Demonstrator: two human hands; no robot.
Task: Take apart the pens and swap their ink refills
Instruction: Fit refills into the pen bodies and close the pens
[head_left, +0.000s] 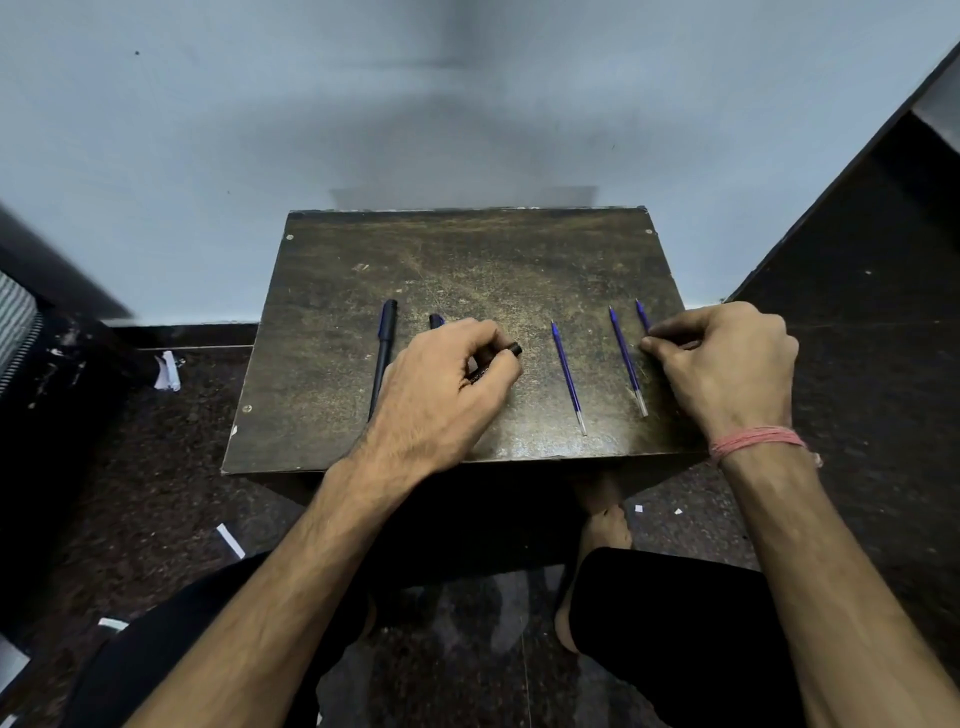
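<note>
Pale blue wall (260, 130) fills the top of my view, and a dark speckled floor (156, 467) spreads out below it. Against the wall stands a small brown table (467, 249) with a scratched, worn top. I see my two bare arms reaching over its near edge, and my dark trousers (675, 623) and a bare foot (605, 525) show under it.

My left hand (447, 379) rests on the middle of the table with its fingers curled round a dark pen barrel (506, 353). Only the open end of that barrel peeks out past my fingertips. A dark pen cap end (436, 321) pokes out behind the same hand, and I cannot tell if it belongs to that barrel.

My right hand (722, 364) sits at the right side of the table. Its thumb and first finger pinch a blue ink refill (643, 316) whose tip points away from me. A pink thread band (758, 441) goes round that wrist.

One whole black pen (383, 353) lies on the table, left of my left hand. Two more blue refills lie loose between my hands: a middle refill (567, 376) and a right refill (627, 361), side by side but apart. The right one lies just beside my right fingertips.

Small white paper scraps (169, 370) lie on the floor at the left.
</note>
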